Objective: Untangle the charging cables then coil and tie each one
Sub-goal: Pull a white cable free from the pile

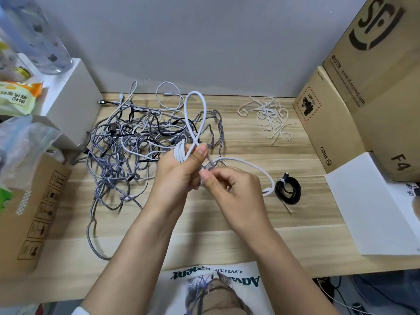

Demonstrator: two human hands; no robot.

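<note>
A white charging cable (196,110) is partly coiled above the wooden desk (227,228). My left hand (179,171) grips its loops, thumb pressed on top, and one tall loop stands up from the fist. My right hand (229,185) pinches the same cable just right of the coil; its free end curves right to a plug (267,191) on the desk. A tangle of grey braided, black and white cables (136,142) lies behind and left of my hands. One black cable (287,188) sits coiled and tied at the right.
A heap of white zip ties (269,117) lies at the back right. Cardboard boxes (354,87) and a white sheet (372,205) line the right side. A white box (68,96), bags and another carton (29,214) crowd the left.
</note>
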